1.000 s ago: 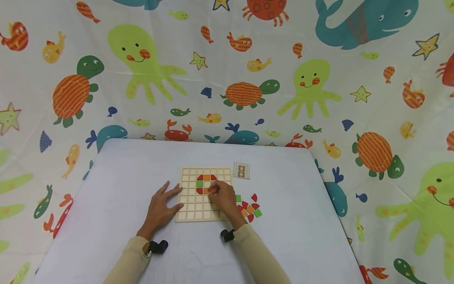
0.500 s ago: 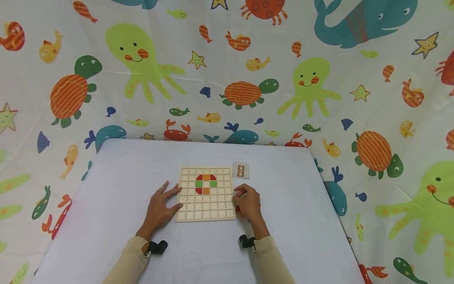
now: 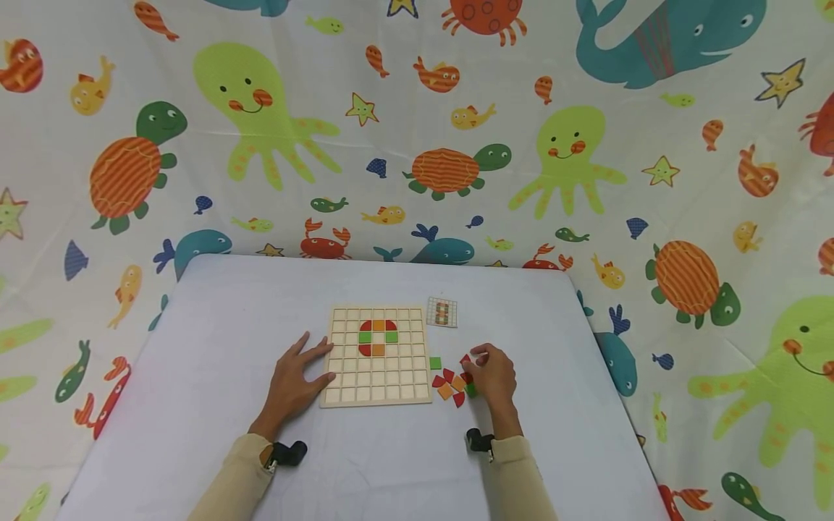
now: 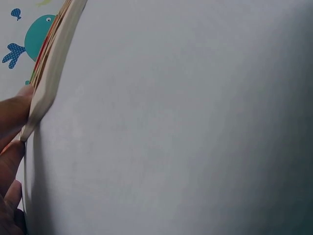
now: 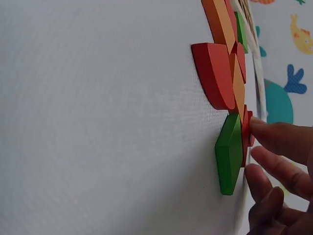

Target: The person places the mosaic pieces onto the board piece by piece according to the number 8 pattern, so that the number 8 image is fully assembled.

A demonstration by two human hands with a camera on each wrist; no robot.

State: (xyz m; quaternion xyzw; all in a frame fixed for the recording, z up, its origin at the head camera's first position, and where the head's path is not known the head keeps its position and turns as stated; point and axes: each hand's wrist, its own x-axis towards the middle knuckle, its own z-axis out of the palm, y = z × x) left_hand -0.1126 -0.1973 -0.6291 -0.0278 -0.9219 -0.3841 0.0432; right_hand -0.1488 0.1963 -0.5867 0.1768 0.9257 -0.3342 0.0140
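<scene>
A wooden grid board (image 3: 378,383) lies flat on the table, with red quarter-rounds, orange squares and green squares set in a rounded cluster in its upper middle. My left hand (image 3: 296,380) rests against the board's left edge, thumb and fingers spread; the left wrist view shows fingertips touching the board's side (image 4: 55,73). Right of the board, my right hand (image 3: 494,376) is at the loose pieces. In the right wrist view its thumb (image 5: 281,138) touches or nearly touches a red piece (image 5: 252,131), fingers apart. Closer to that camera are a green square (image 5: 230,154) and red quarter-round (image 5: 213,76).
A small pattern card (image 3: 441,312) lies beyond the board's upper right corner. Beside the board's right edge is a loose green square (image 3: 435,363), with orange squares (image 3: 445,391) and red pieces (image 3: 459,399) nearby. A sea-animal cloth (image 3: 404,130) hangs behind the white table (image 3: 554,325).
My right hand has left the board's cluster, where an orange square now shows in the lower row, and moved right to the loose pieces. My left hand has stayed at the board's edge.
</scene>
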